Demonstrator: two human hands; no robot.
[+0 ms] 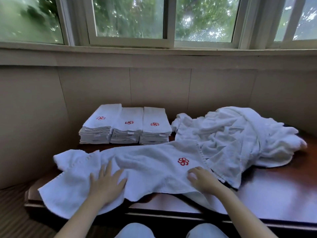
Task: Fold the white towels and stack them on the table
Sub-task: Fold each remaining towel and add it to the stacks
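A white towel (pixel 145 166) lies spread across the near tabletop (pixel 274 194) under both hands. The left hand (pixel 106 184) presses flat on it, fingers spread. The right hand (pixel 204 181) rests bent fingertips just below its red emblem; whether they pinch the cloth is unclear.

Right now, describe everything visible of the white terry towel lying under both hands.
The white terry towel lies unfolded and rumpled across the front of the dark polished wooden table, its left end drooping over the edge. A red embroidered pinwheel logo faces up right of centre; stitched hem bands show near both ends. The left hand presses flat on it; the right hand rests on it, fingers curled, grip unclear. Its right end meets the heap of unfolded white towels.
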